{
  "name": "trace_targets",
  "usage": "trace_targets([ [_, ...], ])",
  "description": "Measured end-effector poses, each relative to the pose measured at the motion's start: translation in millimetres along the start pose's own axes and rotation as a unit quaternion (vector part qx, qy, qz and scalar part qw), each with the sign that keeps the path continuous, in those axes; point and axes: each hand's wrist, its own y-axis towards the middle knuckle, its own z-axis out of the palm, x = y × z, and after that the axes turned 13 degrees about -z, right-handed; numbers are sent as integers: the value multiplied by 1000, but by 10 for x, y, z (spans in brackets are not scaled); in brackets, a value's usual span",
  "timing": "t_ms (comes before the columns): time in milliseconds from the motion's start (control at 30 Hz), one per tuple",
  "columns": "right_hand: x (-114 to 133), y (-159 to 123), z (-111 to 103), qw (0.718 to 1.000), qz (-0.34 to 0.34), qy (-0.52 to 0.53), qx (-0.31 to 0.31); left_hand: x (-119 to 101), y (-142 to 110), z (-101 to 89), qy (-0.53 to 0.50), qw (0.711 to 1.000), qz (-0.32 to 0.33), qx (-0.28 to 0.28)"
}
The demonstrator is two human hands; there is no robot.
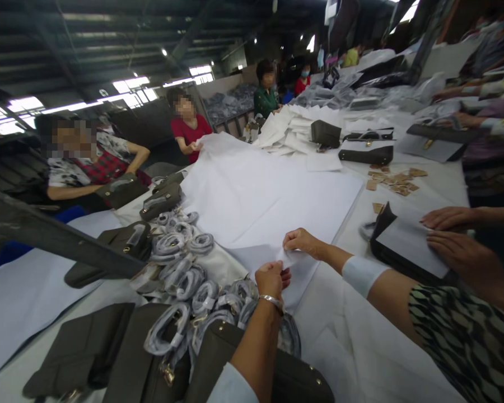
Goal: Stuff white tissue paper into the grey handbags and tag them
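A large white sheet point(260, 196) stretches across the middle of the table. Its near edge is pinched between the thumb and fingers of my left hand point(272, 279), which wears a silver bracelet. Close beside it, to the right and slightly farther off, my right hand point(302, 242) grips the same edge with curled fingers. A person in red point(191, 131) has a hand on the sheet's far end. Below my left forearm lies a dark olive handbag point(222, 347). Coiled straps point(204, 296) wrapped in pale film are heaped left of my left hand.
More dark handbags point(84, 347) line the left side. A co-worker's hands point(457, 226) rest on a paper-covered bag point(411, 240) at right. Small brown packets point(397, 182) and a pile of white paper point(294, 127) lie farther back. A metal post point(63, 235) slants across the left.
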Motion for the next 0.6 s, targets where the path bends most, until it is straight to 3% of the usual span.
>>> trace_targets([
  [167, -110, 14, -1, 1000, 8, 28, -8, 36, 11, -77, -38, 999, -19, 12],
  [433, -167, 10, -34, 999, 11, 48, -21, 49, 102, -167, -25, 999, -35, -30],
  [600, -136, -54, 41, 999, 16, 44, 0, 63, 116, -142, -33, 999, 12, 8],
])
